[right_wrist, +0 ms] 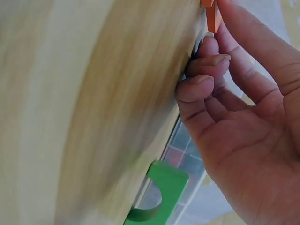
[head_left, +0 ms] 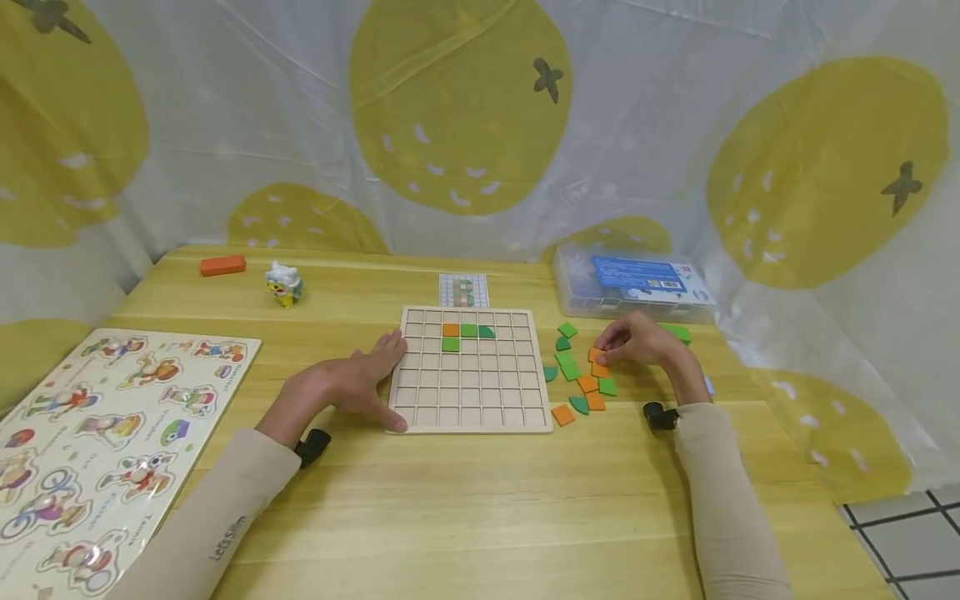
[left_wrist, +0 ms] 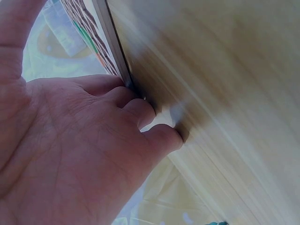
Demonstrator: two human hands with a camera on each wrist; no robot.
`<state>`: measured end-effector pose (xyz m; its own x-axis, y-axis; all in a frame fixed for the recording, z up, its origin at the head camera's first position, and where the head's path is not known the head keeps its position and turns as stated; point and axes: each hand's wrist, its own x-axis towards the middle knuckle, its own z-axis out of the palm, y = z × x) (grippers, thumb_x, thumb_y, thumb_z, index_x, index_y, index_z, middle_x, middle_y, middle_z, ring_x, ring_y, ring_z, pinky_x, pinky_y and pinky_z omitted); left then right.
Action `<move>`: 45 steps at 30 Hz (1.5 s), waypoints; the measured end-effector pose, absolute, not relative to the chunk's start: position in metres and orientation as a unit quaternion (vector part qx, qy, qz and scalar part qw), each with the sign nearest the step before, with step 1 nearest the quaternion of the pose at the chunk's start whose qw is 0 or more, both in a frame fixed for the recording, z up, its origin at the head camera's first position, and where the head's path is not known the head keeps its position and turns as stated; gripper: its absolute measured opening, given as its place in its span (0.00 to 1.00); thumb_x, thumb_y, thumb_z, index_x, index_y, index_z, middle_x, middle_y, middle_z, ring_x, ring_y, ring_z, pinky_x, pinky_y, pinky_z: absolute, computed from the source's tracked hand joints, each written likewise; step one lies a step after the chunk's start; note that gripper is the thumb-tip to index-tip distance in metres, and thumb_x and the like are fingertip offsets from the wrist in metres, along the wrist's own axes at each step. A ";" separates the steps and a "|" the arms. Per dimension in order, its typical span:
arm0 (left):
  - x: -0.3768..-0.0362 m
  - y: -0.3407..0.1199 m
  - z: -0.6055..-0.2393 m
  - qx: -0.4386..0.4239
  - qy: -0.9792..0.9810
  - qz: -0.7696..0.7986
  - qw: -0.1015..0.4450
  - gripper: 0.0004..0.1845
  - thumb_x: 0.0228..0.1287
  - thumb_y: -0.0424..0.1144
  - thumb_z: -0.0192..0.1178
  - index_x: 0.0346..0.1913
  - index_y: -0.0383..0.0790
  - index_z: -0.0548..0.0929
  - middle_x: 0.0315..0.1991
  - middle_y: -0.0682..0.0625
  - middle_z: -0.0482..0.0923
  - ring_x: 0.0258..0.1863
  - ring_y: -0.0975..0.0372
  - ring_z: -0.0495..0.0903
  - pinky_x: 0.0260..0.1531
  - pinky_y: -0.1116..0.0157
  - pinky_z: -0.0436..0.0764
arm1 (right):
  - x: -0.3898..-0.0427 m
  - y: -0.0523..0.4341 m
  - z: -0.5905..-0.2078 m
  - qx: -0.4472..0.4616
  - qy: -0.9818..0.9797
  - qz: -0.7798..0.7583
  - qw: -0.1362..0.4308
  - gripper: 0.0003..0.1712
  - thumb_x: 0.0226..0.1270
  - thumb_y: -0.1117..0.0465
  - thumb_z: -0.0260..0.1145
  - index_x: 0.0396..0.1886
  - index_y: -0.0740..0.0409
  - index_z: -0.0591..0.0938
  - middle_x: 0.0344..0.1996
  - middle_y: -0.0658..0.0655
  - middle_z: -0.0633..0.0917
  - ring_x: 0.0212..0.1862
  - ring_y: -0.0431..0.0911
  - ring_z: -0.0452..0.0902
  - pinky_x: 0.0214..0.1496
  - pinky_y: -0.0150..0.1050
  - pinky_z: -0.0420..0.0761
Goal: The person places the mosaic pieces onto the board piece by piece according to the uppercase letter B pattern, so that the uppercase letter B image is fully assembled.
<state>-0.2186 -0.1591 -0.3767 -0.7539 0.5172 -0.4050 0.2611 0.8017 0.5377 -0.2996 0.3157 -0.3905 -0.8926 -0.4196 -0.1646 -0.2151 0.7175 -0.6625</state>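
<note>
A wooden grid board (head_left: 470, 398) lies in the middle of the table, with an orange tile (head_left: 450, 330) and three green tiles (head_left: 468, 331) set in its upper rows. My left hand (head_left: 378, 375) rests flat against the board's left edge (left_wrist: 115, 44), its fingers (left_wrist: 147, 110) pressing the table beside it. Right of the board lie several loose orange and green tiles (head_left: 579, 375). My right hand (head_left: 609, 350) is over them, its fingertips pinching an orange tile (right_wrist: 212, 14). A green arch-cut piece (right_wrist: 159, 192) lies near its palm.
A pattern card (head_left: 463, 290) lies behind the board. A clear plastic box (head_left: 633, 283) stands at the back right. An orange block (head_left: 222, 265) and a small toy figure (head_left: 283, 284) sit at the back left. A large character puzzle (head_left: 97, 433) lies on the left.
</note>
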 end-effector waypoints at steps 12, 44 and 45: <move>-0.219 -0.158 -0.378 0.211 0.910 0.223 0.281 0.72 0.61 0.55 0.80 0.86 0.27 0.37 0.87 0.33 0.23 0.86 0.37 0.29 0.81 0.33 0.41 | -0.294 0.287 -0.369 -0.220 0.906 -0.347 0.104 0.04 0.69 0.69 0.77 0.40 0.67 0.91 0.33 0.60 0.91 0.33 0.53 0.84 0.36 0.42 0.86; -0.220 -0.158 -0.378 0.207 0.913 0.216 0.278 0.73 0.59 0.57 0.81 0.86 0.28 0.38 0.87 0.34 0.24 0.87 0.40 0.29 0.82 0.33 0.41 | -0.304 0.150 -0.380 -0.213 0.883 -0.386 0.162 0.09 0.71 0.74 0.72 0.48 0.71 0.92 0.48 0.67 0.92 0.40 0.53 0.93 0.46 0.41 0.91; -0.220 -0.158 -0.378 0.207 0.913 0.217 0.278 0.73 0.59 0.57 0.81 0.86 0.28 0.38 0.87 0.34 0.24 0.87 0.40 0.29 0.82 0.34 0.41 | -0.304 0.150 -0.380 -0.214 0.884 -0.384 0.160 0.09 0.72 0.74 0.72 0.48 0.71 0.92 0.48 0.67 0.92 0.41 0.53 0.93 0.47 0.42 0.91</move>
